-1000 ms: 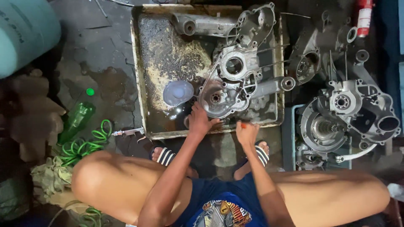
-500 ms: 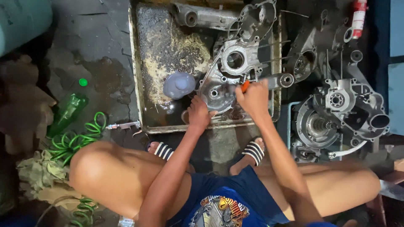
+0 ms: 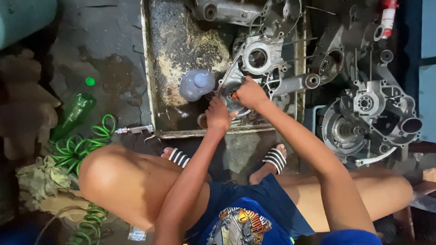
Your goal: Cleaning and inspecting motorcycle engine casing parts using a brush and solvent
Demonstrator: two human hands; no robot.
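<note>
Slip risk: right hand (image 3: 250,93) has its fingers closed on a small orange-tipped tool (image 3: 234,95) pressed to the grey engine casing (image 3: 254,68), which lies in the greasy metal tray (image 3: 152,90) on the floor. Left hand (image 3: 219,115) rests curled on the casing's near edge; whether it grips, cannot tell. Oily metal could let the tool skid toward that hand, or knock the nearby plastic bottle (image 3: 196,84)

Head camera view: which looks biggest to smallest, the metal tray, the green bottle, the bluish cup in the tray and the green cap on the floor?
1. Metal tray, by far the largest.
2. Green bottle.
3. Bluish cup; seen from above, so its height is hidden and its place below the bottle is unsure.
4. Green cap, smallest.
</note>
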